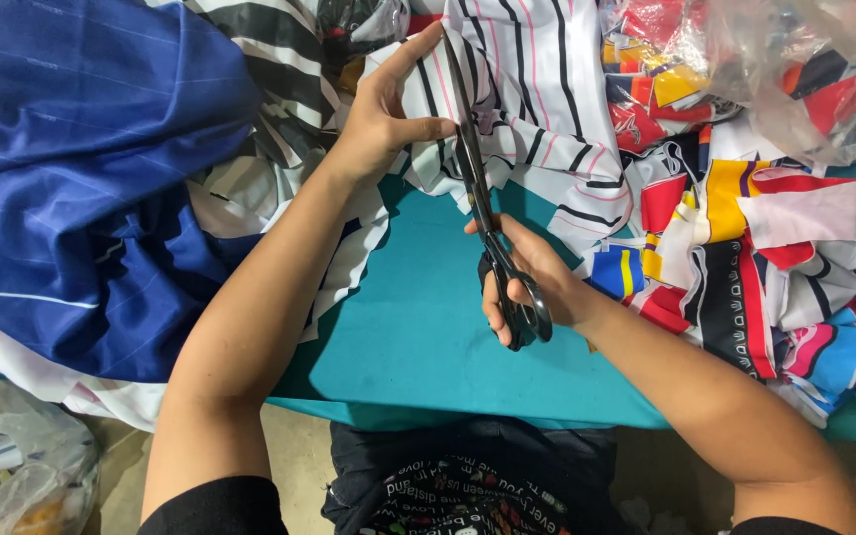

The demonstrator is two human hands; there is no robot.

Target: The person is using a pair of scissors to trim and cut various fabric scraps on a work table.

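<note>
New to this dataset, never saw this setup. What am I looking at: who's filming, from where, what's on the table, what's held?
No machine here: one picture, from a camera worn on a person's head, looking down at their own two bare hands. The right hand grips long black metal scissors, blades running into white fabric with black and pink stripes. The left hand holds that fabric flat beside the blades. All lies on a teal table. A dark blue pinstriped cloth is heaped left; a pile of multicoloured fabric scraps sits right.

left hand (pixel 383 114) flat, fingers extended, right hand (pixel 527 282) curled, grip closed
</note>
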